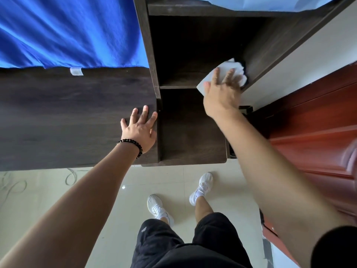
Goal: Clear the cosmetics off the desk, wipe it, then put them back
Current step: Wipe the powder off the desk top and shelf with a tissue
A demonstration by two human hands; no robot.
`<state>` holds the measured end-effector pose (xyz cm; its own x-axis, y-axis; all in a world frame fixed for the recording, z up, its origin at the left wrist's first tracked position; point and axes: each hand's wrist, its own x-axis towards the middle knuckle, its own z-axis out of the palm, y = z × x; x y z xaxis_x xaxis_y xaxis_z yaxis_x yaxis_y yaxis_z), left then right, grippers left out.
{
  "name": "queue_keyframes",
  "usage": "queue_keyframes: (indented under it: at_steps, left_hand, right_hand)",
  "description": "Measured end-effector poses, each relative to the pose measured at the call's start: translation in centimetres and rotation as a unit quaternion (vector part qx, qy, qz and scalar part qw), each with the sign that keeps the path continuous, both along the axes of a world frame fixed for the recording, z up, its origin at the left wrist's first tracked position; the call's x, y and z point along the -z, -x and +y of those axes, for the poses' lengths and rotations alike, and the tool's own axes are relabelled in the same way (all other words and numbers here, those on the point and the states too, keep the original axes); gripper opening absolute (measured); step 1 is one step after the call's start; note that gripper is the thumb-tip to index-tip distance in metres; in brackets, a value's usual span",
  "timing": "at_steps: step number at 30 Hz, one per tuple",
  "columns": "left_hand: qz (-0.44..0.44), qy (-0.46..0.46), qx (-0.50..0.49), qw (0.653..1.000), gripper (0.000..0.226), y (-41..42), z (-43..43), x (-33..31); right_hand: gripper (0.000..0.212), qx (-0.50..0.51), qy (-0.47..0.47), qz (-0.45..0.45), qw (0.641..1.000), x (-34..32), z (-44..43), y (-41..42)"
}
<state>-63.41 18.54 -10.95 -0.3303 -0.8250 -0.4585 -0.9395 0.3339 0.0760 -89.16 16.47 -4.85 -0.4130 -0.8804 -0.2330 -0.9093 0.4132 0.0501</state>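
Note:
A dark wooden desk (58,122) fills the left, with a shelf unit (193,55) standing at its right end. My right hand (222,93) presses a white tissue (224,68) flat on the shelf surface, near the right side wall, fingers spread over it. My left hand (140,128) rests open and flat on the desk top beside the shelf's upright panel, a black bead bracelet (131,146) on its wrist. No cosmetics are in sight.
A blue cloth (67,31) hangs over the back of the desk. A red-brown door (313,122) stands on the right. A lower desk section (193,128) lies under the shelf. Pale floor tiles (58,190), my legs and white shoes are below.

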Motion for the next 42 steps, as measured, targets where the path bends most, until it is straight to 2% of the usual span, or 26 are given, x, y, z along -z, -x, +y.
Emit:
queue_keyframes:
  at_steps: [4,8,10,13,14,16,19,21,24,28,32,34,37,39,42]
  left_hand:
    - [-0.006,-0.001,0.005,1.000,0.062,0.0,0.0,0.0]
    - [-0.002,-0.002,0.002,1.000,0.062,0.0,-0.1,0.0]
    - [-0.003,-0.004,0.002,1.000,0.062,0.0,-0.1,0.1]
    - [-0.005,-0.005,0.002,1.000,0.061,0.0,-0.2,0.0]
    - [-0.004,-0.006,0.002,1.000,0.061,0.0,-0.2,0.0]
    - [-0.001,-0.008,-0.001,1.000,0.061,0.0,-0.2,-0.1]
    - [0.000,-0.010,0.001,1.000,0.062,0.0,-0.2,-0.2]
    - [-0.003,-0.015,0.004,1.000,0.064,0.1,-0.2,-0.3]
    - [-0.009,-0.021,0.005,1.000,0.068,0.1,-0.2,-0.4]
    - [-0.008,-0.022,-0.001,1.000,0.070,0.2,-0.2,-0.4]
    - [-0.009,-0.022,-0.006,1.000,0.070,0.3,-0.3,-0.4]
    - [-0.007,-0.019,-0.007,1.000,0.070,0.3,-0.2,-0.4]
    - [-0.003,-0.013,-0.003,1.000,0.069,0.3,0.0,-0.3]
    - [-0.001,-0.003,-0.002,1.000,0.069,0.1,0.1,-0.2]
    - [0.000,-0.001,-0.002,1.000,0.069,0.2,0.2,-0.3]
  right_hand:
    - [0.058,-0.130,0.022,-0.027,0.991,0.0,0.7,-4.6]
    - [0.060,-0.227,0.000,-0.018,0.974,-1.1,-3.4,-1.3]
    - [0.058,-0.191,-0.034,0.005,0.981,-1.5,-5.5,1.8]
    - [0.059,-0.062,-0.041,-0.033,0.997,-1.9,-6.7,4.8]
    - [0.060,-0.045,-0.044,-0.031,0.998,-2.1,-6.5,4.8]
    - [0.064,-0.016,-0.045,-0.016,0.999,-1.9,-5.7,3.3]
    - [0.072,0.088,-0.007,-0.036,0.995,-1.2,-3.6,-0.1]
    - [0.075,0.093,-0.008,-0.046,0.995,-1.1,-2.5,-2.2]
    - [0.072,0.011,-0.012,-0.054,0.998,-1.0,-3.7,-4.2]
    - [0.067,-0.157,-0.024,-0.078,0.984,-0.7,-5.8,-7.4]
    - [0.062,-0.236,0.013,-0.074,0.969,-0.4,-3.4,-6.0]
    - [0.062,-0.212,0.020,-0.061,0.975,0.0,-1.2,-3.4]
    - [0.065,-0.096,0.019,-0.045,0.994,0.1,1.2,1.6]
    - [0.068,-0.030,0.012,-0.039,0.999,-0.3,0.6,3.9]
    - [0.072,0.004,-0.013,-0.038,0.999,-1.0,-2.7,4.2]
